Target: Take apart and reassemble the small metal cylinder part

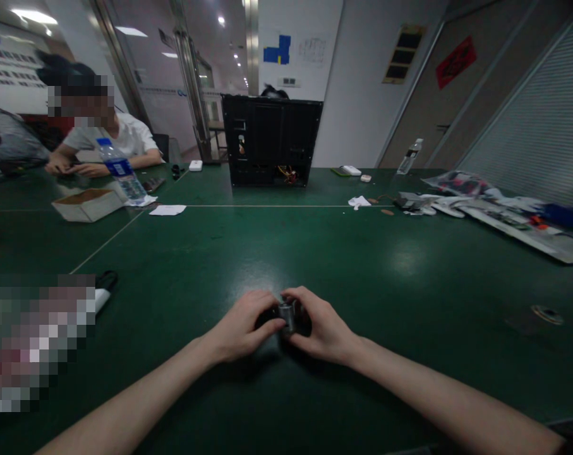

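Between my two hands is a small grey cylindrical metal part, just above or on the green table; I cannot tell whether it touches the surface. My left hand curls around it from the left, with the thumb against its near side. From the right, my right hand bends its fingers over the top and its thumb underneath. The fingers cover much of the part, so its exact kind is unclear. Both forearms reach in from the bottom corners.
A black computer case stands at the back. To the left are a water bottle, a cardboard box and a seated person. A round metal ring lies right. Bags and a board clutter the far right.
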`<state>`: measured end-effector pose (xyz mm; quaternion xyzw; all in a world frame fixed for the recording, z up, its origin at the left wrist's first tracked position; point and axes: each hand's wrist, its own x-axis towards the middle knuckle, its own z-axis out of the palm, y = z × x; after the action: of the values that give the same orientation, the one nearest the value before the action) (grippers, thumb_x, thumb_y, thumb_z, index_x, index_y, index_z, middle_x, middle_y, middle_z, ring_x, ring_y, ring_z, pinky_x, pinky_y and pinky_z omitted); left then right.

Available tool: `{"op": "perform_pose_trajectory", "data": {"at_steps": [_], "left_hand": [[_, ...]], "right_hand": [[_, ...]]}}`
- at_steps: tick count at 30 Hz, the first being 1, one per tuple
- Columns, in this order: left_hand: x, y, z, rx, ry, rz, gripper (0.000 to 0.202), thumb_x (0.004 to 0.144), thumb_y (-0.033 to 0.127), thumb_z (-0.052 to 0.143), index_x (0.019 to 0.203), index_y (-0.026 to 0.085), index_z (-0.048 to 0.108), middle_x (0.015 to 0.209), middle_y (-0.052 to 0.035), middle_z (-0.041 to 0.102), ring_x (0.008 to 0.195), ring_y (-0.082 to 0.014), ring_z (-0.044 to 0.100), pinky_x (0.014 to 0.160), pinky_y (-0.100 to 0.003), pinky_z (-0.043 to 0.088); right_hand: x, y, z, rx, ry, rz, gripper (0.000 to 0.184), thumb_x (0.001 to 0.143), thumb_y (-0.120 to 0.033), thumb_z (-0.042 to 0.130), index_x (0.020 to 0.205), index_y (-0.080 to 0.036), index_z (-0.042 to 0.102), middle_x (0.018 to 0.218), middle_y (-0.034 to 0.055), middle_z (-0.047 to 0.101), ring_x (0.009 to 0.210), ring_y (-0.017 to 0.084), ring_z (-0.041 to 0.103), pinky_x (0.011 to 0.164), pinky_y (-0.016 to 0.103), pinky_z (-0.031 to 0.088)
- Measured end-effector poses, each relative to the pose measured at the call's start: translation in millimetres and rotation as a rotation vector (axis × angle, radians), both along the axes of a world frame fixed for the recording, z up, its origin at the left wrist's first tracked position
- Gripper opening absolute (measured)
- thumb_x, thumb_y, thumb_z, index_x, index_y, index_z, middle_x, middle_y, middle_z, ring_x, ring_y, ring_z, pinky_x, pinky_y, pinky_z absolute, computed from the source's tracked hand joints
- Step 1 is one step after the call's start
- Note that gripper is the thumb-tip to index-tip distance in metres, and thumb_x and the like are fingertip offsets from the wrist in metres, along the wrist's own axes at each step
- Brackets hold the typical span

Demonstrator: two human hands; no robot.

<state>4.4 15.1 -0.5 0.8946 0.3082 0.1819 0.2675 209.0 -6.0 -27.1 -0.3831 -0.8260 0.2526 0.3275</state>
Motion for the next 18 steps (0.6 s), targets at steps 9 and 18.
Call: {"op": "perform_pose_trajectory", "data": {"at_steps": [9, 18], "left_hand": [[3.4, -0.3, -0.6, -0.122, -0.041, 0.08, 0.017, 0.09, 0.029, 0.052, 0.1, 0.018, 0.06, 0.1, -0.0052, 0.061, 0.093, -0.0202, 0.053, 0.085, -0.034, 0.041], [-2.0, 1.1, -1.0, -0.176, -0.08, 0.019, 0.024, 0.095, 0.031, 0.041, 0.108, 0.019, 0.057, 0.114, -0.0054, 0.058, 0.107, -0.0204, 0.049, 0.097, -0.035, 0.035]], "right_hand": [[0.1, 0.4, 5.8, 0.009, -0.043, 0.056, 0.057, 0.073, -0.015, 0.065, 0.124, -0.023, 0.042, 0.107, 0.0061, 0.05, 0.087, 0.017, 0.053, 0.071, 0.028, 0.047], [0.0, -0.5, 8.6, 0.019, -0.035, 0.068, 0.061, 0.072, -0.011, 0.061, 0.128, -0.022, 0.04, 0.112, 0.0077, 0.049, 0.096, 0.02, 0.053, 0.081, 0.032, 0.048]]}}
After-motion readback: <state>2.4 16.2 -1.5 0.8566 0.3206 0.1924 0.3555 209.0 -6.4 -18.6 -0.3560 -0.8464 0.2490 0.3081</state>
